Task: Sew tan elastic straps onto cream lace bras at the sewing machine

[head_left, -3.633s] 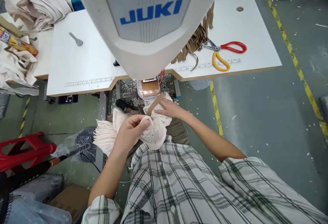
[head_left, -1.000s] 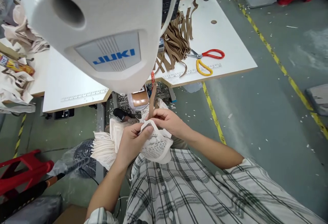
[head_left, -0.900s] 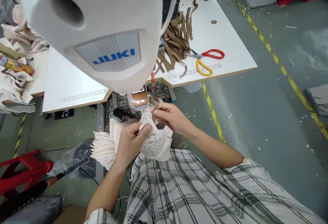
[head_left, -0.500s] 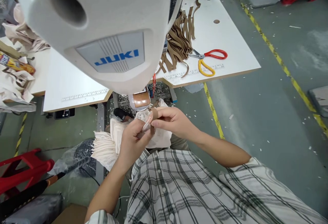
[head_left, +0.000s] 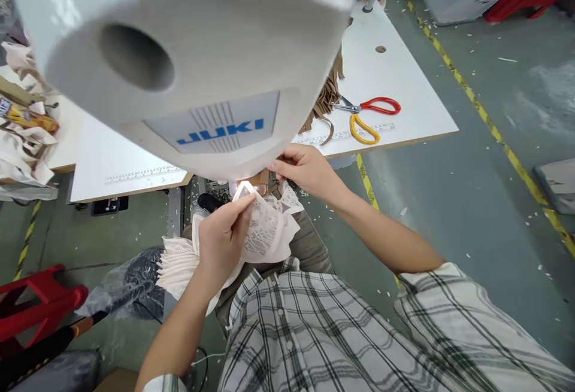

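My left hand (head_left: 226, 233) pinches the upper edge of a white lace fabric piece (head_left: 263, 230) between thumb and fingers. The piece's pointed tip stands up just below the sewing machine head (head_left: 211, 81). My right hand (head_left: 305, 172) is closed at the lower right edge of that head, thumb against fingers. Its fingertips are partly hidden, so I cannot make out what is between them. A brown patch (head_left: 259, 180) shows beside them under the head. More lace pieces (head_left: 179, 263) lie layered on my lap, to the left.
Brown fabric strips (head_left: 330, 96) lie on the white table (head_left: 399, 69), partly behind the machine head. Scissors (head_left: 366, 118) with red and yellow handles rest beside them. Red stools (head_left: 42, 308) and plastic bags (head_left: 144, 278) stand on the floor at left.
My hands have parted. The right one has gone up to the machine head's edge; the left has drawn left and spread the lace piece. The view has shifted, so the head covers more strips.
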`<state>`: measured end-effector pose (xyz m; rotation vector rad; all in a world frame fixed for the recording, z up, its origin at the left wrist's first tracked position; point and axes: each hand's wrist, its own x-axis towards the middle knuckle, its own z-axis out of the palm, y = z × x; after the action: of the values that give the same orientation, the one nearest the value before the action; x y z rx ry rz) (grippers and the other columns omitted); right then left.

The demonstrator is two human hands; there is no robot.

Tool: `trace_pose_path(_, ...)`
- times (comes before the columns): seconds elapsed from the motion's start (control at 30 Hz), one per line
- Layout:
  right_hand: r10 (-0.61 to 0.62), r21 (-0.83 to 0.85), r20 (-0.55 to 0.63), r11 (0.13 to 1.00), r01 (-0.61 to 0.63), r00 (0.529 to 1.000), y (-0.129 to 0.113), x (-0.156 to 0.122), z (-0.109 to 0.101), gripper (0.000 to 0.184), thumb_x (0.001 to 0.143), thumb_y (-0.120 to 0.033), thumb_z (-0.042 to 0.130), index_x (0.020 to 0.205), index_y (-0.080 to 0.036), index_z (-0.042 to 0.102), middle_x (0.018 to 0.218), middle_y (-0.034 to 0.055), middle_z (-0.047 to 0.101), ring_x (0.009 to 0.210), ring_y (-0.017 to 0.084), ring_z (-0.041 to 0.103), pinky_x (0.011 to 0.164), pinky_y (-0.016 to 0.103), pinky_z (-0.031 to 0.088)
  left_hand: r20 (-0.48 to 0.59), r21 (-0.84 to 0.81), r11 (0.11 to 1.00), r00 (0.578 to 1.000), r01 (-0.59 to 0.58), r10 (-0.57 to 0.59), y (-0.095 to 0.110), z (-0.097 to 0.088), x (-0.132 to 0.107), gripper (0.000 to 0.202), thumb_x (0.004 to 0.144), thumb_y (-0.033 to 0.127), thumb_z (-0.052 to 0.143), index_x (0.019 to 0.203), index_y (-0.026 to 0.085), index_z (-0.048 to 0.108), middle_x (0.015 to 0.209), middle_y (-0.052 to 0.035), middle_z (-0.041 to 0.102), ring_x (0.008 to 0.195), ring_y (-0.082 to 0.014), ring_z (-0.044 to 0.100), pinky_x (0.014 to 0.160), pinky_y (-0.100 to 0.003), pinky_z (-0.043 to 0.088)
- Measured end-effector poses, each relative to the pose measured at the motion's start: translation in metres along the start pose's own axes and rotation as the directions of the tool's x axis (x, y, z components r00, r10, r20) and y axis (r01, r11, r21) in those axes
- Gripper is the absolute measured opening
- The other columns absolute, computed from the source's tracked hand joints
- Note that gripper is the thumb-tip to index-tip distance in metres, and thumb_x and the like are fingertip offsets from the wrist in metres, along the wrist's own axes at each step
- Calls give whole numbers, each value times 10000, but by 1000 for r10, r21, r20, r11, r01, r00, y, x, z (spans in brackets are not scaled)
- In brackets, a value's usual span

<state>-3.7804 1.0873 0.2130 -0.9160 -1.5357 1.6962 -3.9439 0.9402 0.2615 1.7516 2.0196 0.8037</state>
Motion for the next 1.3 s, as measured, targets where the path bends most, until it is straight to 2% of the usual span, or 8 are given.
trace_pose_path(0.1,-162,-229,-28,962,152,986,-1,17,3,193,837,-343,702,744,-193,622,677,-8,586,686,141,562,665,273,472,-5,4,990,990,143,-143,2,-4,6,260,966,371,566,1080,234,755,1032,-29,773,823,-161,700,707,-216,498)
trace_pose_path(0.2,-302,-309,-24,909,280,953,-2,29,10,128,830,-291,677,768,-189,630,921,37,645,903,193,608,834,330,499,-10,21,985,985,172,-172,4,-4,8,221,955,360,584,1021,241,758,988,-6,776,863,-162,708,737,-209,499)
trace_pose_path(0.27,-334,-324,-5,892,315,942,-3,33,13,105,831,-266,649,768,-186,623,1048,55,640,980,209,603,891,357,496,23,7,986,985,168,-168,6,-6,9,222,958,346,582,1030,245,766,995,-4,782,897,-169,717,755,-211,506)
trace_pose_path(0.33,-314,-342,21,890,303,949,-3,35,15,106,837,-249,618,751,-188,603,1060,58,635,952,205,598,878,370,504,63,-16,986,985,164,-162,9,-7,10,231,959,336,582,1043,238,774,1019,-13,787,904,-178,726,746,-218,518)
trace_pose_path(0.43,-269,-361,41,894,265,962,-3,36,15,142,831,-237,611,704,-197,562,953,50,622,869,198,586,826,376,514,119,-38,990,985,133,-128,13,-7,14,241,958,320,577,1035,228,786,1025,-24,792,889,-191,734,737,-232,533)
trace_pose_path(0.53,-253,-361,58,897,257,966,-4,36,13,210,826,-253,632,655,-201,521,880,45,600,830,192,566,787,360,513,129,-44,993,987,105,-99,16,-6,19,245,957,306,577,1053,231,789,1006,-22,796,854,-190,737,757,-240,540)
trace_pose_path(0.9,-259,-349,101,895,278,960,-8,39,9,225,809,-222,607,637,-207,462,844,31,569,816,179,547,752,328,482,164,-102,951,948,293,-274,21,-10,37,240,902,321,637,1012,198,811,979,-41,800,793,-194,733,612,-215,504)
trace_pose_path(1.3,-276,-337,146,889,310,950,-11,43,4,141,789,-210,612,669,-190,541,864,33,582,788,166,534,735,312,467,128,-46,958,953,283,-275,20,-10,39,299,890,395,628,983,181,816,816,-56,768,789,-233,705,548,-237,461)
